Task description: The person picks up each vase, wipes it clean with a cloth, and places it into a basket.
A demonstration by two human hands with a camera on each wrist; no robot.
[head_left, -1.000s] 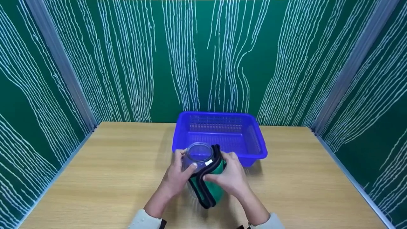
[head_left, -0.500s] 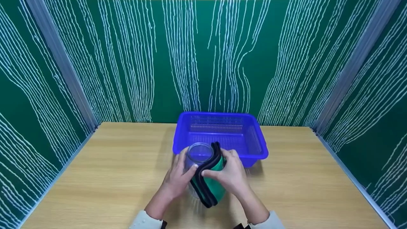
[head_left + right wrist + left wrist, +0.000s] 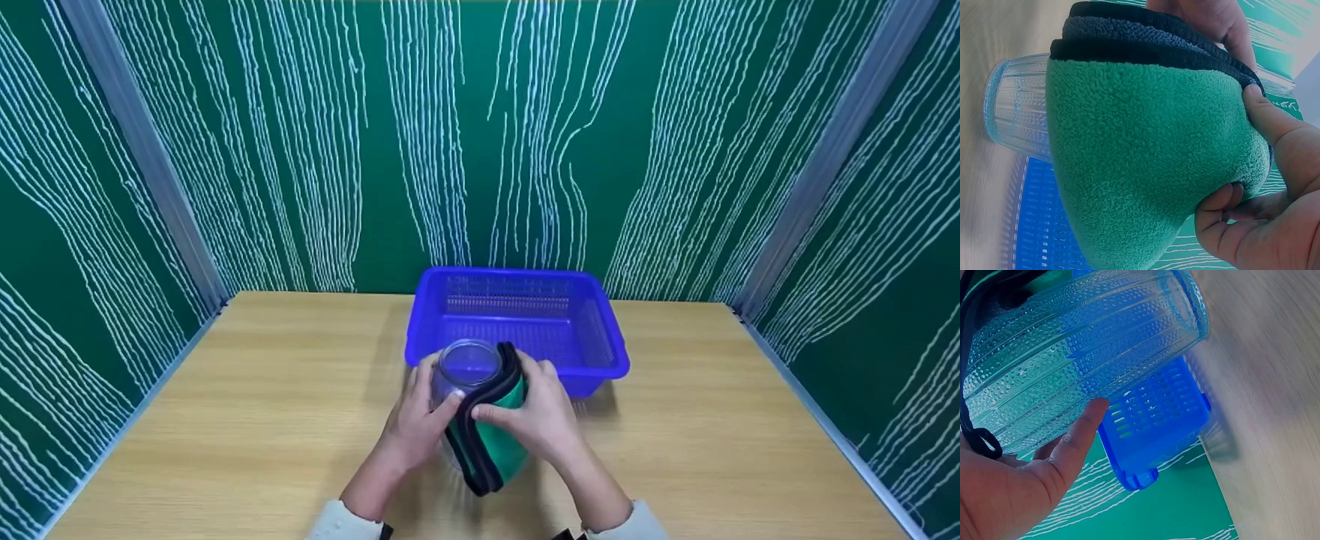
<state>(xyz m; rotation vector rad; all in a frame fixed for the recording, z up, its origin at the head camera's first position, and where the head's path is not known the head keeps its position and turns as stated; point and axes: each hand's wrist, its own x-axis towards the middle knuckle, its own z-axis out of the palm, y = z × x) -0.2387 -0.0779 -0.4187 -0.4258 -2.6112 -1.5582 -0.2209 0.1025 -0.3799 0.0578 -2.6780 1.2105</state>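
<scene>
Curled round one glass jar (image 3: 1084, 349), the left hand (image 3: 416, 420) is half closed; the right hand (image 3: 547, 416) pinches one folded green cloth (image 3: 1129, 140) against it, all at the head view's lower middle. One blue basket (image 3: 581, 371) stands just above, near the tabletop's (image 3: 712, 420) far edge; wood stretches wide at lower left and right.

A person's bare forearms (image 3: 377, 480) angle inward from the bottom edge. At lower centre, the left hand (image 3: 418, 421) and right hand (image 3: 546, 420) face each other, fingers (image 3: 1216, 216) curved, gripping, thumb tips (image 3: 456, 397) close together.
</scene>
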